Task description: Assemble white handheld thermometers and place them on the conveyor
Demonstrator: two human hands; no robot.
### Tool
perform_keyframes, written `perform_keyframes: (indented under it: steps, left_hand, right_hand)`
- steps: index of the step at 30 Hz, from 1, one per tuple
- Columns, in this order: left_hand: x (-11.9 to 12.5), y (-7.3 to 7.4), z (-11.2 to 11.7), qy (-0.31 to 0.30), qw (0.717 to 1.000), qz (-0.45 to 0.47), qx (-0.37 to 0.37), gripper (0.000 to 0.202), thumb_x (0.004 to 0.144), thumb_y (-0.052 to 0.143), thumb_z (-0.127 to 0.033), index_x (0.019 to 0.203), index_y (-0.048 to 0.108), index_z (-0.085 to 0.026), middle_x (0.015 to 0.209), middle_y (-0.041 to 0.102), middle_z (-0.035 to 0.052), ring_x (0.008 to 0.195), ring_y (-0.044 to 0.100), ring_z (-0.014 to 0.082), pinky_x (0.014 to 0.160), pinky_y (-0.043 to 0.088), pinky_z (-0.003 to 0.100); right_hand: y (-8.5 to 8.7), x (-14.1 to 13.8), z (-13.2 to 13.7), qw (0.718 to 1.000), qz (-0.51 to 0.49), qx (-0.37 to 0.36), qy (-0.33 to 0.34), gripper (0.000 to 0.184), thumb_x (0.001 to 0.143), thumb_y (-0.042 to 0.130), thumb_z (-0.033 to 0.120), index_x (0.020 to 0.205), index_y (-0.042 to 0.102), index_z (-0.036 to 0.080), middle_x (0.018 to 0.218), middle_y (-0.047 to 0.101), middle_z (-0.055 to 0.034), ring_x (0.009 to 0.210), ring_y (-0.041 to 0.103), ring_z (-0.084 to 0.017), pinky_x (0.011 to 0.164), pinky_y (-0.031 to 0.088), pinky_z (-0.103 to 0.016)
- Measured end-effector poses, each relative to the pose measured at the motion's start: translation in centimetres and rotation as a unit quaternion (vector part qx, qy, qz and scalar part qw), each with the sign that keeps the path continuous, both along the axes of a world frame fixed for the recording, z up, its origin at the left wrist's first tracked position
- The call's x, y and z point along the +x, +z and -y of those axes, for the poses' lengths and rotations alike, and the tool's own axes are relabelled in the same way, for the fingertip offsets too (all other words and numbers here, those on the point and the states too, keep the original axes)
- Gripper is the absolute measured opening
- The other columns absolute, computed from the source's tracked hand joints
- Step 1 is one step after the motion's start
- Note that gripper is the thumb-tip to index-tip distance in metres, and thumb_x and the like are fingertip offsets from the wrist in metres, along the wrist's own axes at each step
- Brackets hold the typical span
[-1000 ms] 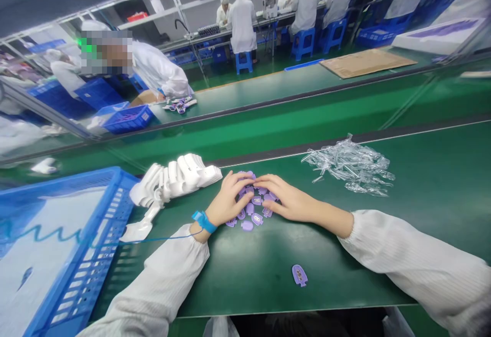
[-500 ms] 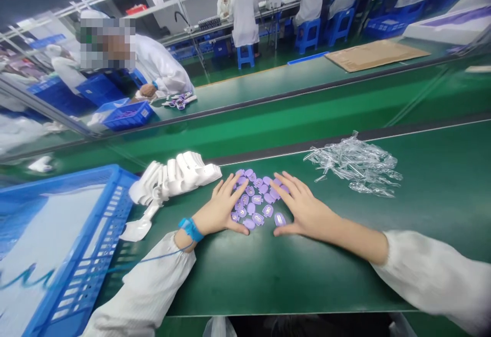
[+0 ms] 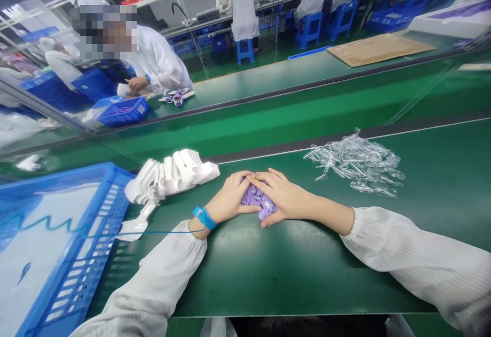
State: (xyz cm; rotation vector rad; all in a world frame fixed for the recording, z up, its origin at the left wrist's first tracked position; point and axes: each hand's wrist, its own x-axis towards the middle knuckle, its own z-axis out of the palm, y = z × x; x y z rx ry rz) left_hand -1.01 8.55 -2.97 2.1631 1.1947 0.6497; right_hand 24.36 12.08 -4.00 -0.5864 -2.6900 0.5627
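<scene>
Left hand, right hand: both curving open around purple plastic pieces.
Pieces: apparently being gathered together.
Next move: likely calling for even inward pressure.

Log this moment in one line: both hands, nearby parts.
left hand: cupped at purple pieces | right hand: cupped opposite | white parts: beyond left wrist | clear plastic pieces: to the right

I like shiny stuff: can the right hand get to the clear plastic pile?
Probably yes: the right hand curves around purple pieces, but nothing seems to stand between it and the clear plastic pile.
</scene>
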Motion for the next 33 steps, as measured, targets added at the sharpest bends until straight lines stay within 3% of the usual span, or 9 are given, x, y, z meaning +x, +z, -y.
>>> perform_keyframes:
  steps: [2, 5, 9, 15, 22, 27, 33]
  left_hand:
    - [0.1, 0.0, 0.2, -0.008, 0.999, -0.045, 0.024, 0.069, 0.095, 0.078, -0.056, 0.152, 0.058, -0.023, 0.15, 0.057, 0.0198, 0.14, 0.052, 0.0413, 0.122, 0.04, 0.061]
    - [0.2, 0.1, 0.4, -0.012, 0.993, -0.107, 0.048, 0.048, 0.106, 0.065, -0.047, 0.145, 0.059, -0.021, 0.142, 0.059, 0.0172, 0.132, 0.053, 0.0367, 0.116, 0.046, 0.058]
    - [0.5, 0.4, 0.8, -0.013, 0.986, -0.159, 0.055, 0.038, 0.111, 0.056, -0.042, 0.143, 0.06, -0.022, 0.133, 0.061, 0.0141, 0.119, 0.056, 0.0334, 0.106, 0.049, 0.056]
    - [0.7, 0.2, 0.8, 0.014, 0.988, -0.143, 0.053, 0.03, 0.112, 0.054, -0.042, 0.13, 0.064, -0.02, 0.121, 0.063, 0.0116, 0.107, 0.059, 0.0308, 0.095, 0.049, 0.051]
    - [0.5, -0.2, 0.2, 0.044, 0.994, -0.073, 0.065, 0.023, 0.115, 0.048, -0.032, 0.116, 0.067, -0.02, 0.114, 0.066, 0.0094, 0.105, 0.065, 0.025, 0.096, 0.053, 0.041]
    - [0.4, -0.2, 0.2, 0.082, 0.994, -0.019, 0.075, 0.026, 0.115, 0.045, -0.027, 0.109, 0.07, -0.021, 0.099, 0.066, 0.0056, 0.093, 0.066, 0.0212, 0.089, 0.054, 0.034]
    - [0.6, 0.2, 0.3, 0.119, 0.989, 0.035, 0.083, 0.02, 0.114, 0.05, -0.026, 0.115, 0.069, -0.02, 0.106, 0.07, 0.0072, 0.099, 0.068, 0.0215, 0.094, 0.055, 0.035]
  right_hand:
    - [0.4, 0.0, 0.0, 1.0, -0.007, -0.006, -0.013, 0.104, 0.092, 0.073, 0.072, 0.172, 0.031, 0.022, 0.151, 0.057, -0.0194, 0.144, 0.051, -0.041, 0.125, 0.033, -0.07]
    - [1.1, 0.0, 0.2, 0.999, 0.0, -0.006, -0.037, 0.076, 0.103, 0.064, 0.063, 0.163, 0.045, 0.021, 0.134, 0.064, -0.0173, 0.124, 0.059, -0.038, 0.105, 0.05, -0.06]
    - [1.5, -0.2, 0.4, 0.998, -0.002, -0.006, -0.067, 0.054, 0.109, 0.058, 0.056, 0.145, 0.059, 0.016, 0.123, 0.068, -0.0156, 0.106, 0.061, -0.033, 0.093, 0.051, -0.05]
    - [0.7, -0.7, -0.1, 0.996, 0.0, 0.017, -0.084, 0.051, 0.111, 0.05, 0.062, 0.116, 0.068, 0.014, 0.107, 0.071, -0.014, 0.094, 0.064, -0.029, 0.084, 0.049, -0.042]
    - [0.1, -0.9, -0.4, 0.994, -0.004, 0.009, -0.105, 0.041, 0.116, 0.042, 0.045, 0.097, 0.067, 0.017, 0.09, 0.069, -0.0109, 0.085, 0.061, -0.028, 0.082, 0.047, -0.041]
    - [0.7, -0.7, -0.5, 0.988, -0.04, -0.031, -0.148, 0.034, 0.117, 0.041, 0.042, 0.101, 0.062, 0.02, 0.096, 0.069, -0.007, 0.082, 0.065, -0.022, 0.075, 0.049, -0.034]
    - [1.2, -0.3, -0.6, 0.971, -0.111, -0.09, -0.193, 0.029, 0.116, 0.046, 0.043, 0.107, 0.063, 0.022, 0.099, 0.067, -0.0051, 0.081, 0.065, -0.019, 0.075, 0.052, -0.033]
